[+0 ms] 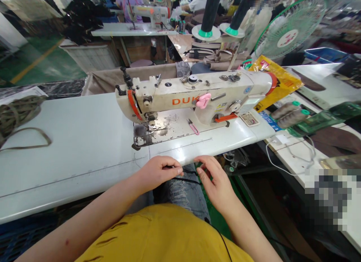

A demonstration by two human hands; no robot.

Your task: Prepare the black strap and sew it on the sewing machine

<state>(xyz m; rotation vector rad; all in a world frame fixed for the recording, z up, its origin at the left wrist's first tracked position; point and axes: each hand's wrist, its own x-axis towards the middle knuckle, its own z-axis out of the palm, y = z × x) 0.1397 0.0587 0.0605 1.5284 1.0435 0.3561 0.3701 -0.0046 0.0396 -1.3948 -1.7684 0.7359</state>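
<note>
My left hand (158, 172) is at the near edge of the white sewing table (84, 141), fingers curled and pinched on a thin black cord (189, 179). My right hand (214, 179) is close beside it, fingers bent toward the same cord, which runs between the two hands above my lap. Whether the right fingers actually grip the cord is hard to see. Behind the hands stands a cream sewing machine (197, 94) with orange lettering. Pink thread snips (193, 127) lie on its bed.
A coil of brown strap (17, 115) lies at the table's left. A yellow bag (279, 81), thread cones (287, 113) and a green fan (290, 28) are at the right. Other sewing stations and a person stand at the back.
</note>
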